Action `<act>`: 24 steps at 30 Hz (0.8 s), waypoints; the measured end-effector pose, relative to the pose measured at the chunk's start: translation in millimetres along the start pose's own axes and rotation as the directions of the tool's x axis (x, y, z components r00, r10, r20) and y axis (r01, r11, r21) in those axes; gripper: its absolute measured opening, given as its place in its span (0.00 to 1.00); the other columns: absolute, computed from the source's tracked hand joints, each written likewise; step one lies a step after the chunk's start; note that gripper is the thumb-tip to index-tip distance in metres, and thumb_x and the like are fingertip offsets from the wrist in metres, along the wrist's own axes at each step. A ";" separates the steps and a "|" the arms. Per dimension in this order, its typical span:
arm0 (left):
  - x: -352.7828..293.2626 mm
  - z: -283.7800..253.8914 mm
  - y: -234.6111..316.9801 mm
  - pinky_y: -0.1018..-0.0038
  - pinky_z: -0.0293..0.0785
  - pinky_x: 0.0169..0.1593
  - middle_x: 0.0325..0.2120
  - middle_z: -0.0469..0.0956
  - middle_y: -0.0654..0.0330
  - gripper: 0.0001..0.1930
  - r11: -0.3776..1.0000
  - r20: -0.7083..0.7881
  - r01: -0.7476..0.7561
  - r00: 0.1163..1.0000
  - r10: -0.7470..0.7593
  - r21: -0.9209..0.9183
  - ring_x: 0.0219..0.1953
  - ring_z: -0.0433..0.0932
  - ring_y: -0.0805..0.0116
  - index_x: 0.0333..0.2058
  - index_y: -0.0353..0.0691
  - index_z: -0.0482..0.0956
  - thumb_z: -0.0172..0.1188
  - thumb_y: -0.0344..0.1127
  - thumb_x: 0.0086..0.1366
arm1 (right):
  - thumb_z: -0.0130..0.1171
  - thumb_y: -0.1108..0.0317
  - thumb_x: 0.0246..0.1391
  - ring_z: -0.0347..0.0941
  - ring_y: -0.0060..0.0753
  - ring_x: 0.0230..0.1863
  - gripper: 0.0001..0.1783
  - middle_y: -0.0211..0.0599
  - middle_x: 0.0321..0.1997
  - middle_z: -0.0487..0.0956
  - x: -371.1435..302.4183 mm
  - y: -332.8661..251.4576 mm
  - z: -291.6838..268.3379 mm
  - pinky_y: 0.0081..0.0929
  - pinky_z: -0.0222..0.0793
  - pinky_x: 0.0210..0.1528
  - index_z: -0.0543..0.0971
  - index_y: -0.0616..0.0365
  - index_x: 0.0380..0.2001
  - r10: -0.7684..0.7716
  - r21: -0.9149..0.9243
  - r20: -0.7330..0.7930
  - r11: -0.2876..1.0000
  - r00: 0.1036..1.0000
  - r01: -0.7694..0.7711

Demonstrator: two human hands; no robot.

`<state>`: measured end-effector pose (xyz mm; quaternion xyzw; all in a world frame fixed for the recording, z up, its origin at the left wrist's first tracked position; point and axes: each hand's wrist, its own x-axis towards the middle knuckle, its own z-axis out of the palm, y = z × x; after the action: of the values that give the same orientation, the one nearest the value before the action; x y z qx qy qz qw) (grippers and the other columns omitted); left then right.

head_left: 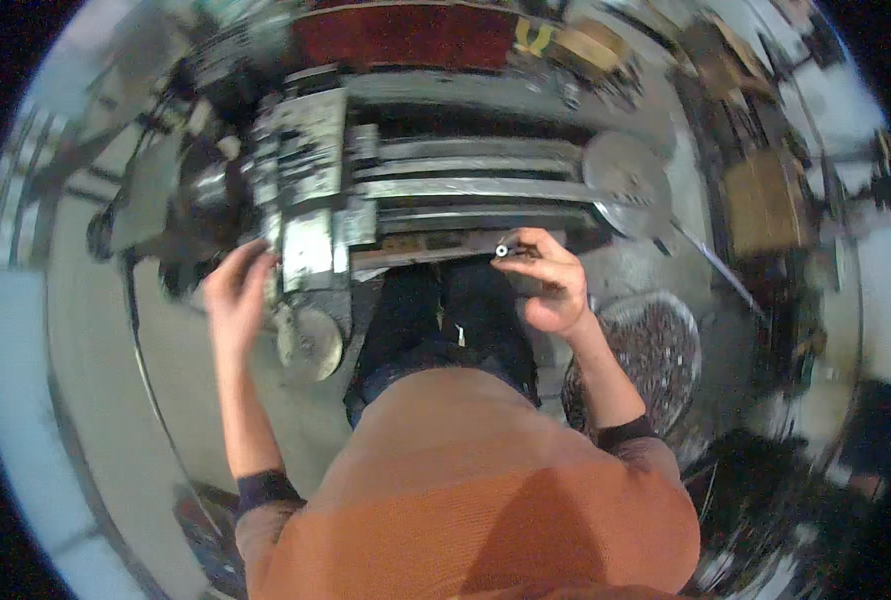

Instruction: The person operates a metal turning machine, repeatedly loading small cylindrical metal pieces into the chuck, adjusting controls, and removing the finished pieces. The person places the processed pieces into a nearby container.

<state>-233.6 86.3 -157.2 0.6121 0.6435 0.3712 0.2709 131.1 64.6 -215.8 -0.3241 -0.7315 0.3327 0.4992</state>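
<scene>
My right hand point(550, 280) is closed in a pinch on a small metal tube point(502, 251), whose pale round end with a dark hole points toward me. It holds the tube in the air in front of the lathe bed point(475, 187). On the other side, my left hand point(235, 295) is raised beside the lathe carriage point(308, 160), fingers loosely apart and a little blurred, with nothing visible in it. Just below the carriage is a round handwheel point(311, 343). The dark chuck area point(212, 187) lies further left.
A large round tub of metal chips point(655, 350) stands on the floor by my right forearm. At the bed's right end is a round grey disc point(627, 180). Cardboard boxes point(762, 205) sit at far right, and another open box point(587, 48) is behind the lathe.
</scene>
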 end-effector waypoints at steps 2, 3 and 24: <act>-3.8 14.8 30.2 0.75 0.71 0.40 0.32 0.79 0.51 0.13 0.950 0.165 -0.278 0.953 0.254 0.142 0.35 0.79 0.65 0.36 0.31 0.77 0.57 0.34 0.55 | 0.52 0.74 0.24 0.72 0.45 0.44 0.25 0.50 0.45 0.70 26.3 -8.1 26.3 0.30 0.67 0.47 0.77 0.65 0.36 -0.089 -0.043 0.120 0.995 0.989 0.095; -12.5 23.7 42.9 0.74 0.71 0.38 0.31 0.78 0.51 0.12 0.936 0.162 -0.351 0.926 0.341 0.035 0.33 0.79 0.63 0.35 0.33 0.77 0.57 0.36 0.56 | 0.53 0.74 0.24 0.71 0.47 0.44 0.27 0.51 0.45 0.70 40.2 -20.6 33.9 0.31 0.67 0.47 0.76 0.63 0.38 -0.091 -0.118 0.220 0.986 0.971 0.119; -17.7 -36.8 -13.2 0.74 0.69 0.27 0.17 0.75 0.56 0.12 0.922 0.258 -0.277 0.902 0.346 -0.269 0.21 0.73 0.73 0.29 0.34 0.78 0.54 0.39 0.58 | 0.59 0.73 0.21 0.68 0.46 0.31 0.17 0.41 0.34 0.74 167.9 -69.5 145.8 0.36 0.67 0.32 0.78 0.58 0.25 -0.328 -0.064 0.691 0.859 0.644 0.507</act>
<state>-269.1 63.7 -148.5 0.7219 0.4414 0.3834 0.3700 -65.6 136.7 -113.9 -0.0670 -0.9500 0.2036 0.2269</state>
